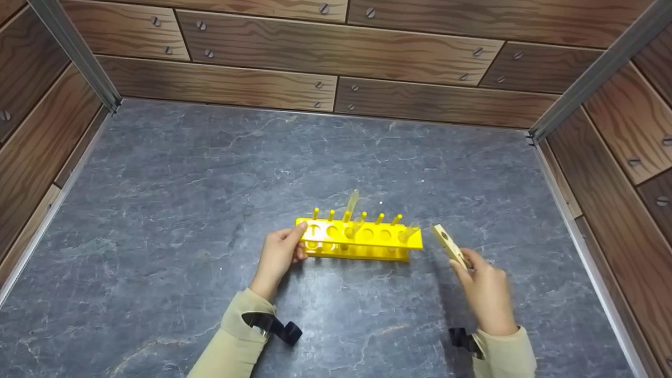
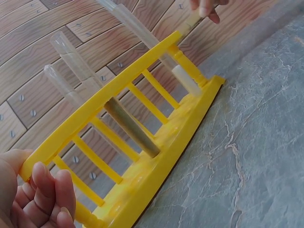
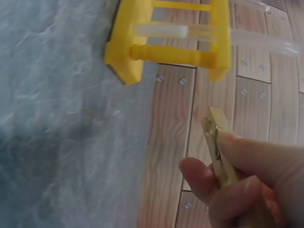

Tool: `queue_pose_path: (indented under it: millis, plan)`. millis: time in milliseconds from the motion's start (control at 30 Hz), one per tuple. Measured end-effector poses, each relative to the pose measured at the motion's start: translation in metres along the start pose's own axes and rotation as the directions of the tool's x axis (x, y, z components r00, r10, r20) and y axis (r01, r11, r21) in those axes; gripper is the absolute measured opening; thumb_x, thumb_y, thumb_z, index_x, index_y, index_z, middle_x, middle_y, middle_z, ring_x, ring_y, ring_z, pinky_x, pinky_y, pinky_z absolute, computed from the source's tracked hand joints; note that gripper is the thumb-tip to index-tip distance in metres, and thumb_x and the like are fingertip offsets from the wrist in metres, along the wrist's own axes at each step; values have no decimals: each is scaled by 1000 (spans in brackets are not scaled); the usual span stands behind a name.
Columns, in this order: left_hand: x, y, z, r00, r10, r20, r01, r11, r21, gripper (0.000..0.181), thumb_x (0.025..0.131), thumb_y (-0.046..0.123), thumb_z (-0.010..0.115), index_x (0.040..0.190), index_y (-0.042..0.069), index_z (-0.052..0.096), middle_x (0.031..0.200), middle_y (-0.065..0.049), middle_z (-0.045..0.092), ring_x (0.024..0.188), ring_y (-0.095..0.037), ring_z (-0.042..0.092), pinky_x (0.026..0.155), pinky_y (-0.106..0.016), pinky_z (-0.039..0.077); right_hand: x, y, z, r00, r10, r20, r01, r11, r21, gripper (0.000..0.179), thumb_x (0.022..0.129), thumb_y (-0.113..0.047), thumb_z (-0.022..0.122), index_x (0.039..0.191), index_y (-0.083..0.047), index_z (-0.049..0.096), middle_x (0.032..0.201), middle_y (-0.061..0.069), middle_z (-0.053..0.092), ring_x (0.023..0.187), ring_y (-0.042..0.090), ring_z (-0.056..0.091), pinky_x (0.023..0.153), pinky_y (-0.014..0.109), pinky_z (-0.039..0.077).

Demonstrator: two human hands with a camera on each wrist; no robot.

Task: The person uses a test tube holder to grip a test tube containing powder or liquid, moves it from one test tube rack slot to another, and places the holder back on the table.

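A yellow test tube rack stands on the dark surface, with a row of holes and a row of pegs behind. My left hand grips its left end, thumb on the top plate and fingers curled beneath. In the left wrist view, a clear test tube with brown contents sits mid-rack. Another, with white contents, occupies the far end. A third tube shows behind the pegs. Right of the rack, my right hand pinches a wooden test tube holder, its tip pointing toward the rack's right end.
The work surface is dark grey with marbled veins. Wood-patterned panels wall it at the back and both sides, with metal strips at the corners. Black straps sit around both sleeves.
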State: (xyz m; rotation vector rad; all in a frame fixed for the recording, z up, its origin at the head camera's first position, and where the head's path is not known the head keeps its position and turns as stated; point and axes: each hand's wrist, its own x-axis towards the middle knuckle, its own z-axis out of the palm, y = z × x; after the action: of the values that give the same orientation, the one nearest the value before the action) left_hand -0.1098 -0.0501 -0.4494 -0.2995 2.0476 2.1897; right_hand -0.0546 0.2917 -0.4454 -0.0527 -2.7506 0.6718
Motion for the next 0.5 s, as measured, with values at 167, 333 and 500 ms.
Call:
queue_pose_path:
  millis: [167,333,500]
  plan:
    - [0,0,0,1000,0,0,0,1000,6,37,93,19,58,66,-6,57,47,-2,50,42,-10,48,43,-21,38,1,10,8,1000,31,-3,-31,999,-10,26,85,-9,68,107,5,62,80,24,65,51,26,57,41,35,40]
    - [0,1,1,1000,-6,3,6,1000,16,37,93,19,58,67,-7,57,47,-2,50,42,-10,48,44,-22,38,2,17,16,996,76,39,-75,997,-12,28,87,-8,63,110,8,60,86,27,65,62,33,63,48,41,46]
    - [0,1,0,1000,-8,5,8,1000,25,37,93,19,58,69,-8,58,48,-2,50,42,-10,48,44,-22,39,1,22,20,988,129,84,-125,991,-45,30,87,-9,58,112,8,59,81,22,65,53,26,54,48,42,42]
